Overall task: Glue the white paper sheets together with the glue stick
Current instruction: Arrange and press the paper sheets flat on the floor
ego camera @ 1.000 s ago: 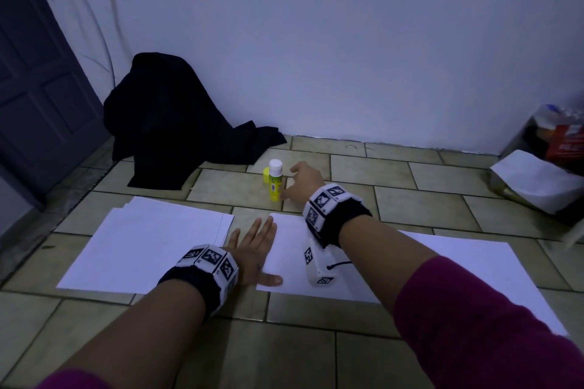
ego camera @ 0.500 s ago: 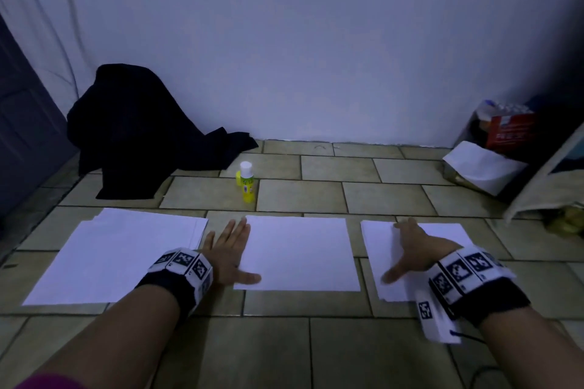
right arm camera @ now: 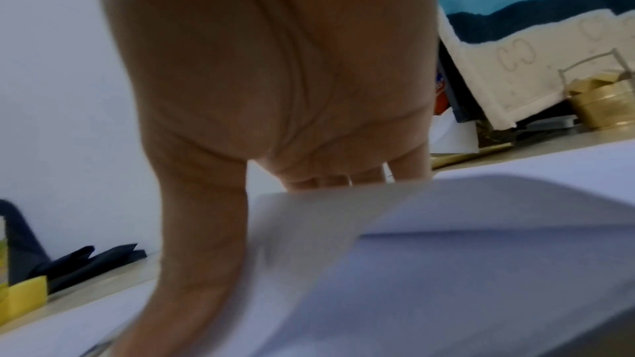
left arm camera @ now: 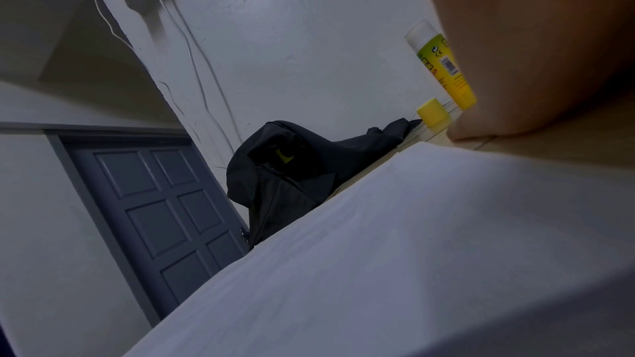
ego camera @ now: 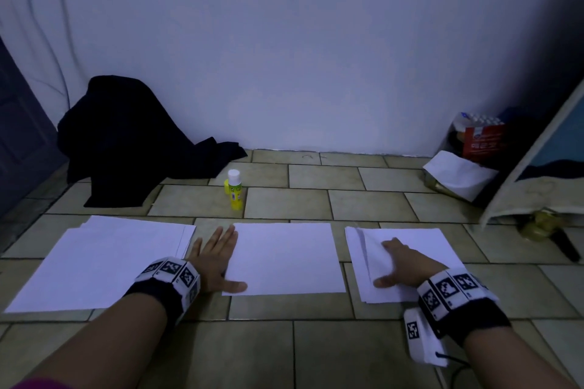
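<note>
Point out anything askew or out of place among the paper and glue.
The glue stick stands uncapped, its yellow cap on the floor beside it. The right hand is peeling the top sheet off the right stack, curling its edge. Otherwise nothing odd.

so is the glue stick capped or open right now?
Open. The glue stick stands upright on the tiles with its white tip bare, and its yellow cap sits on the floor beside it. Neither hand touches it.
</note>
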Tool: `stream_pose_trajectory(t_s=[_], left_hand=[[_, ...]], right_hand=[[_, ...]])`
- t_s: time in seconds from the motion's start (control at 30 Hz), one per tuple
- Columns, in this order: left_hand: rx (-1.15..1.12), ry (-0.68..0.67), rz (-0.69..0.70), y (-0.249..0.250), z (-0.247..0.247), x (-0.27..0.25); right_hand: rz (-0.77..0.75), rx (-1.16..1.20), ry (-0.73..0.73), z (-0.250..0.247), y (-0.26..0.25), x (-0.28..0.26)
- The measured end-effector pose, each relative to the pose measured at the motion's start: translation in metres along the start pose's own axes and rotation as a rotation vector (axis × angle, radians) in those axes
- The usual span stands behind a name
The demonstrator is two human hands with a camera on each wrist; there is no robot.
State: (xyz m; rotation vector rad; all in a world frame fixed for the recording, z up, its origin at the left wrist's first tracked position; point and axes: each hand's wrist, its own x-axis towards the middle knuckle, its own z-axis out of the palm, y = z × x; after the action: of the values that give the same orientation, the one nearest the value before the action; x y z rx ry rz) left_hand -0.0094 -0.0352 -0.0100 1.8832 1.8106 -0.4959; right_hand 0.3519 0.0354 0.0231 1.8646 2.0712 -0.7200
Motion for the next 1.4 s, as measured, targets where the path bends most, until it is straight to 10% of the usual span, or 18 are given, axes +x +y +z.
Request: stream_pose_trajectory(t_s=[0.3, 0.67, 0.93, 1.4], left_hand=[[-0.010, -0.008, -0.012, 0.002, -0.002, -0.001], [-0.016, -0.009, -0.016, 0.004, -0.003, -0.002], [-0.026, 0.008, -0.018, 0.001, 0.001, 0.000], [-0.041, 0.025, -0.016, 0.000, 0.001, 0.000]], right_hand=[[0.006, 0.105, -0.003, -0.012, 0.003, -0.013], [-0.026, 0.286, 0.470, -0.032, -0.024, -0.028], [-0.136, 0.211, 0.259, -0.001, -0.107, -0.018], [-0.086, 0.227, 0.057, 0.026, -0.113, 0.000]])
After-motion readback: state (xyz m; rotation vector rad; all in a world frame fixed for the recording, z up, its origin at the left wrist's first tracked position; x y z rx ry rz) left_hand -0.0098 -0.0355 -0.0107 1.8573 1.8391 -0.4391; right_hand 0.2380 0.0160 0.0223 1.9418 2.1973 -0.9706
